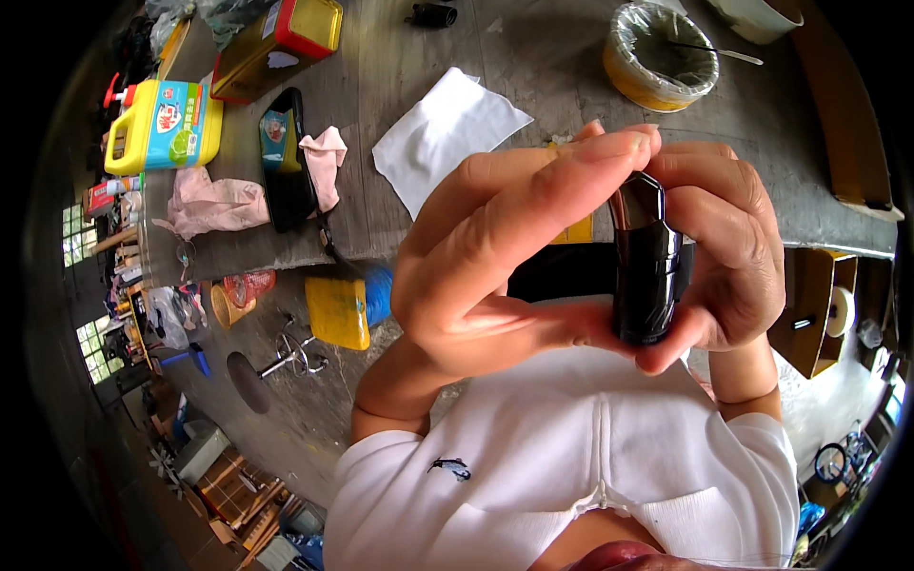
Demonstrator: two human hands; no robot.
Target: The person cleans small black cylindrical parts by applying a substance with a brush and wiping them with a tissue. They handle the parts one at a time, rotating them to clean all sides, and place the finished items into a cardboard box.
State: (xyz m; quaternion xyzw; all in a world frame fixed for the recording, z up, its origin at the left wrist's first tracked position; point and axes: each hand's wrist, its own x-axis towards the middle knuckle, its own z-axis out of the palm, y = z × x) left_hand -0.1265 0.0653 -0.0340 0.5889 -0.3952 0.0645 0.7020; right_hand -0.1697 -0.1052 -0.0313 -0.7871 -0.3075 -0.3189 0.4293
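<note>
Close up, both my hands hold a glossy black faceted piece (649,276) upright, longer than it is wide. Its exact kind cannot be made out. My left hand (505,228) has its fingertips at the upper end and its thumb near the lower end. On the other side, my right hand (724,238) curls its fingers toward the piece, with the thumb at its bottom. Beyond my left hand a white cloth (447,138) lies on the grey table (562,38).
Left on the table are a yellow jug (167,124), a red-and-yellow tin (276,48), a black phone (288,181) and a pink rag (224,202). A plastic-lined tub (657,90) with a thin-handled utensil stands at the far right. A stool (249,383) is on the floor.
</note>
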